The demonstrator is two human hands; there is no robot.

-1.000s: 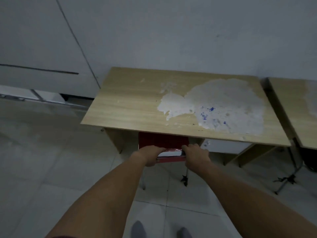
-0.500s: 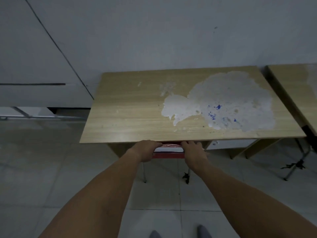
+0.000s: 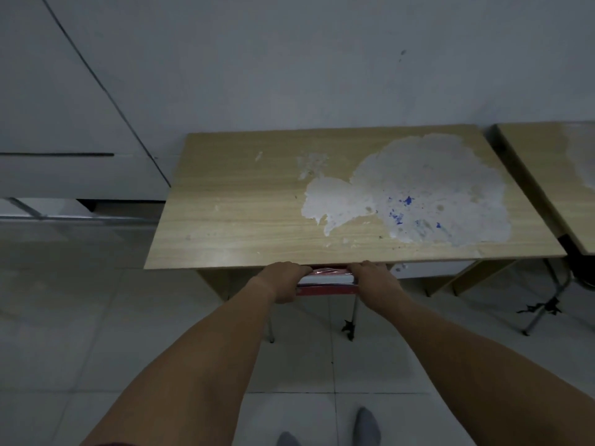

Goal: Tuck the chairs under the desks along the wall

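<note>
A wooden desk (image 3: 244, 214) with a large white worn patch stands against the wall. A red chair (image 3: 326, 289) sits almost wholly under its front edge; only the top of the backrest and two thin metal legs show. My left hand (image 3: 285, 281) grips the left end of the backrest. My right hand (image 3: 373, 283) grips the right end. Both hands touch the desk's front edge.
A second wooden desk (image 3: 547, 175) stands to the right, with the folding metal legs (image 3: 544, 307) of another chair below it. White cabinet panels (image 3: 64, 123) line the wall on the left. Tiled floor lies all around, and my feet (image 3: 363, 426) show at the bottom.
The red chair has slid further under the desk with both hands on its backrest; its seat is now hidden. The view has moved closer to the desk.
</note>
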